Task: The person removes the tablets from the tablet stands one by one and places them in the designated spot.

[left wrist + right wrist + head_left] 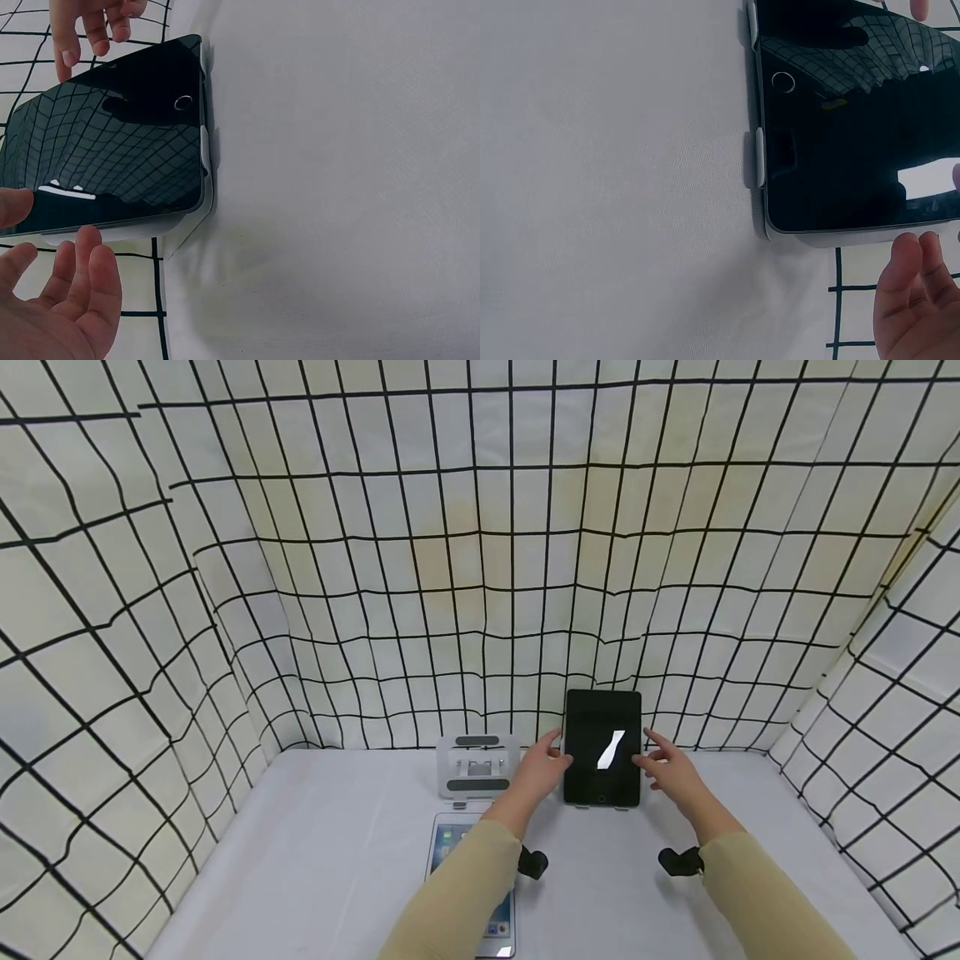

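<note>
Head view puts the black tablet (602, 748) at 4 o'clock from centre, propped on a pale stand (760, 159), left grip (538, 770) and right grip (672, 772) pinching its 9 and 3 o'clock edges, so I judge (from afar) we're seating it, next calling for even release.

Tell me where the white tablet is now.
In the head view, the white tablet lies lower left of the black tablet, below the empty stand, partly behind the left sleeve.
</note>
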The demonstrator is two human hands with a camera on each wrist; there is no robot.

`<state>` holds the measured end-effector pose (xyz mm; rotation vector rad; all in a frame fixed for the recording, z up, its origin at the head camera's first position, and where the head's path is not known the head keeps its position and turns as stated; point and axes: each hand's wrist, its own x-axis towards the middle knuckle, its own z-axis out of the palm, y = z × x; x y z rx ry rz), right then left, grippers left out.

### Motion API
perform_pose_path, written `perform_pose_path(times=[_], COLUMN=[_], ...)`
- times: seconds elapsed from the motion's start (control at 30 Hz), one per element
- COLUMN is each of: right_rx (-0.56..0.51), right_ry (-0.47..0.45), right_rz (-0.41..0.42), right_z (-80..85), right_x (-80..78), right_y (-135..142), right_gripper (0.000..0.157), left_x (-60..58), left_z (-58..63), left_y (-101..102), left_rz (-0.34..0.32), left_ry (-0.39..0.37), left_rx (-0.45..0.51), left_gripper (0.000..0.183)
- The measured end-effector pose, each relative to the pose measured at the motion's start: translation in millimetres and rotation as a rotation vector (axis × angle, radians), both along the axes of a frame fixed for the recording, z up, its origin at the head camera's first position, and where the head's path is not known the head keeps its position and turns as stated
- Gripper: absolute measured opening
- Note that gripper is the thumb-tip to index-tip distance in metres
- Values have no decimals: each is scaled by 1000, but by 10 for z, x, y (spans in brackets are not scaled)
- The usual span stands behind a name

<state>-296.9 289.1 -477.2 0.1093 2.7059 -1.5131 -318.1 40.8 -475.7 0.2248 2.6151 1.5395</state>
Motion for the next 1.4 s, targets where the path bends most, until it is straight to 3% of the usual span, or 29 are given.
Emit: perform_pose_path(times=[0.77,1.13,1.4], right_rx=[-30,-50,-60], right_ry=[-13,-29,-22], right_rz=[10,34,18], right_z=[-28,-97,-112], right_x=[-15,-29,-24], right_y=[-7,24,22], right_gripper=[73,77,77], left_x=[-56,-77,-88], left_z=[-46,-91,-95], left_y=[102,85,61], left_rz=[24,12,-16], left_ry=[6,-40,-31], left_rx=[-14,79,91], left_gripper=[59,64,65])
